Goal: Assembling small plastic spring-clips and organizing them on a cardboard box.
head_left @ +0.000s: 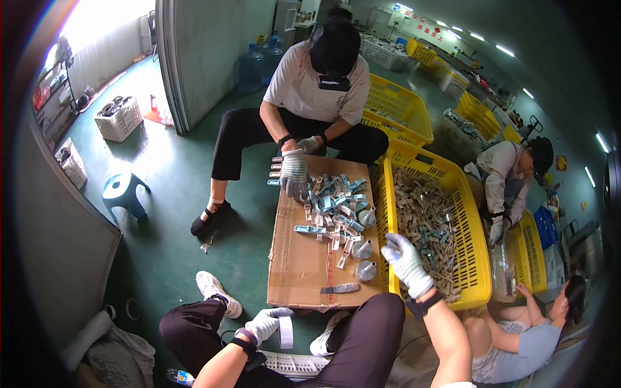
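Small metal parts (424, 223) fill the yellow slotted crate (475, 246) just beyond the right hand (404, 257), which hangs gloved over the crate's near rim with fingers loosely spread and nothing clamped in them. Left of that hand lies a flattened sheet of brown cardboard (304, 258), serving as the work surface on the floor; it carries a scatter of pale blue and white clips (336, 207), and three small grey funnel-shaped pieces (364, 249) sit nearest the right hand. The left hand (264, 323), also gloved, is low near the person's knee, well apart from the right, closed on a white strip (285, 332); a white perforated tray (294, 364) lies just below it. Across the cardboard, farther from both hands, another person in a white shirt (304, 84) sits with a gloved hand (294, 173) resting on the clip pile. Beyond the right hand, two more people sit beside further yellow crates (394, 107). The floor (174, 233) is dark green and glossy, catching daylight from an open doorway far off to the left. A small blue stool (121, 191) and white baskets (119, 119) stand on that side, and blue water bottles (252, 68) stand by a grey wall panel. Strip lights run along the ceiling far to the right.
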`<action>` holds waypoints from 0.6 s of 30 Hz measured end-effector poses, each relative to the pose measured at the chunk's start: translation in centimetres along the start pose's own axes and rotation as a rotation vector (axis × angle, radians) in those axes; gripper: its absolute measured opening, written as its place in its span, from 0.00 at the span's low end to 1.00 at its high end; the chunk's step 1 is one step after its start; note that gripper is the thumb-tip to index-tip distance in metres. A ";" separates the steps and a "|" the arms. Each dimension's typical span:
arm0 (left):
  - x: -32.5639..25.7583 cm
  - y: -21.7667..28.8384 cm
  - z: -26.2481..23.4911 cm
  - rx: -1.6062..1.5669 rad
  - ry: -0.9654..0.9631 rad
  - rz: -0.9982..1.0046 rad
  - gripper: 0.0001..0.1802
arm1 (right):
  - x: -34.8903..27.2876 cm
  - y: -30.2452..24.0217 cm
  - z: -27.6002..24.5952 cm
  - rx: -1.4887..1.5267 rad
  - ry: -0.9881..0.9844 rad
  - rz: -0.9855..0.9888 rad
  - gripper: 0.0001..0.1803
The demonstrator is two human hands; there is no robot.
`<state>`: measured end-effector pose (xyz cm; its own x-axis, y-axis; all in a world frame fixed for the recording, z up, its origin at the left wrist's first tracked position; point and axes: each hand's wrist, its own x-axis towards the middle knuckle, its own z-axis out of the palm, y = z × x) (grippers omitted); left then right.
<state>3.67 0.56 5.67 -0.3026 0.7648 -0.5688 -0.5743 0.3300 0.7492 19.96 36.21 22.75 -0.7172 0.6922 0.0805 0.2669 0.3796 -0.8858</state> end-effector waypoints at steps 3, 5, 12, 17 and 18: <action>-0.5 0.2 0.5 0.022 -0.001 -0.011 0.16 | -7.5 0.6 -2.5 0.223 0.095 0.186 0.25; -0.6 0.5 0.8 0.129 -0.028 0.041 0.18 | -12.0 2.6 -4.5 0.172 0.245 0.204 0.23; 0.8 -1.2 -1.8 0.251 -0.059 0.198 0.27 | -25.9 13.2 -10.2 0.140 0.557 0.402 0.16; 0.8 -0.9 -1.2 0.320 -0.061 0.165 0.27 | -35.2 21.6 -12.0 0.085 0.726 0.651 0.14; 0.7 -0.9 -1.2 0.283 -0.073 0.176 0.27 | -36.8 24.7 -12.1 0.025 0.722 0.716 0.13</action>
<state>3.04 0.11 4.18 -0.3170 0.8578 -0.4045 -0.2814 0.3222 0.9039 60.73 27.49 3.45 0.1677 0.9602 -0.2232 0.4619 -0.2766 -0.8427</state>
